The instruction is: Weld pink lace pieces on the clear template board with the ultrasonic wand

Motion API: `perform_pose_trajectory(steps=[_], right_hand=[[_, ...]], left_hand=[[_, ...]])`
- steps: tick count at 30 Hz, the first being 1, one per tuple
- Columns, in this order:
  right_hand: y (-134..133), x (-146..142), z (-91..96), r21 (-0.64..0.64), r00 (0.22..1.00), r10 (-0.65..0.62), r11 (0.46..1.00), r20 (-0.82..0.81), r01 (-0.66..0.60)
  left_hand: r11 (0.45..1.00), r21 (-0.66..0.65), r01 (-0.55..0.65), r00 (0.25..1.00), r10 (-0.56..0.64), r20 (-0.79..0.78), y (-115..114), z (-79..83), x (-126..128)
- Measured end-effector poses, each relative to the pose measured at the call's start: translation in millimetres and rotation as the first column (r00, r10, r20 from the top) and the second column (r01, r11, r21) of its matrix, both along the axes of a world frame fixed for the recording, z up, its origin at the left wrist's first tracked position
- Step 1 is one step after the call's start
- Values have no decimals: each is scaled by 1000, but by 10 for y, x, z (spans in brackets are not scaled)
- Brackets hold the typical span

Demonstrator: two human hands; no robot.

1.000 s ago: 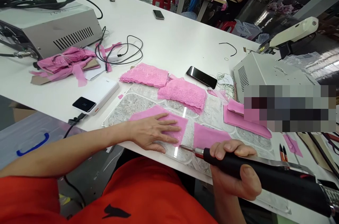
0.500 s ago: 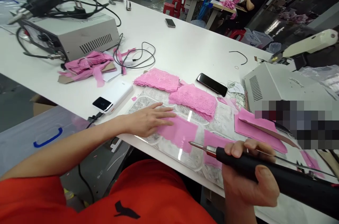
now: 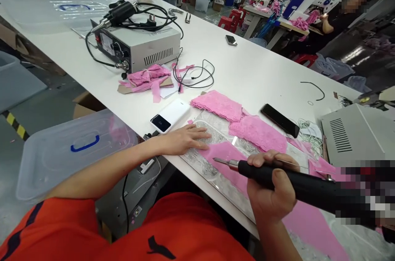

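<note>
My left hand [image 3: 187, 139] lies flat with fingers spread on a clear template sheet [image 3: 207, 127], at the left end of a pink fabric piece [image 3: 226, 154]. My right hand [image 3: 271, 195] is wrapped around a black pen-shaped cutting tool [image 3: 308, 185] with a pointed metal tip. The tip appears just above the pink fabric, near my left fingertips; contact cannot be made out. More pink fabric [image 3: 311, 226] shows below the tool at the lower right. Two stacks of pink lace [image 3: 217, 105] and lace pieces [image 3: 259, 132] sit just beyond the template.
A white power bank [image 3: 175, 113] lies left of the template and a black phone [image 3: 279, 120] beyond it. A grey control box [image 3: 154, 43] with cables stands at back left, another box [image 3: 361, 133] at right. A lidded plastic bin [image 3: 74, 158] sits below the table edge.
The view has swung left, so the table contents appear further right. The tool tip is nearer my left fingers. Both hands keep their hold, and the pink fabric now appears as a longer strip.
</note>
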State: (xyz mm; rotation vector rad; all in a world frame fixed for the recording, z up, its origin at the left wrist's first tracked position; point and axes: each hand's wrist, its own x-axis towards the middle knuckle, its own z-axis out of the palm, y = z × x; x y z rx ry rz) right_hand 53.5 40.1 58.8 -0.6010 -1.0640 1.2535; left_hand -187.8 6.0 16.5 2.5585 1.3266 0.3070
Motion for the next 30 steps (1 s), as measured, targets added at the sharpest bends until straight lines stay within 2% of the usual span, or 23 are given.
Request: perform_pose_trajectory(steps=[6,13,23,30], right_hand=[[15,-149,-38,86,999,17,996,42,-20],[35,-244,-25,83,999,15,996,35,-18],[62,-339,-102,131,997,63,989,54,-70],[62,-385,-122,138,993,104,984,61,-111]], left_hand=[[1000,2,-1,997,1,-79,84,31,58],[999,38,-8,992,13,-122,126,42,85],[999,39,-12,999,14,-51,137,40,83],[999,34,1,994,2,-111,151,53,92]])
